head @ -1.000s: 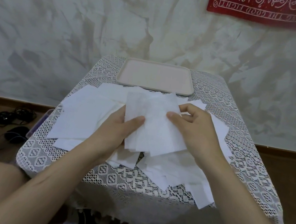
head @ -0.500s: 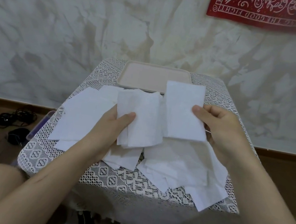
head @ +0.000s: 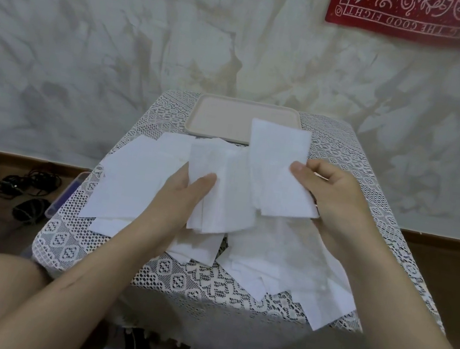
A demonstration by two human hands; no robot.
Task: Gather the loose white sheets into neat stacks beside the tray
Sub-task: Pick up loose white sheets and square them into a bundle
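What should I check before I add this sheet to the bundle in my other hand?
1. Right hand pinches the sheet firmly: ok.
2. Only one sheet pinched: cannot tell.
3. Left hand grips the bundle: ok.
4. Bundle edges lined up: not ok, they fan out.
5. Tray free of sheets: ok, the part in view is bare.
6. Loose sheets gathered: not ok, many lie scattered on the tablecloth.

Mottled pale wall (head: 123,39), red banner (head: 425,15), brown floor (head: 447,266), lace-covered table (head: 206,284)
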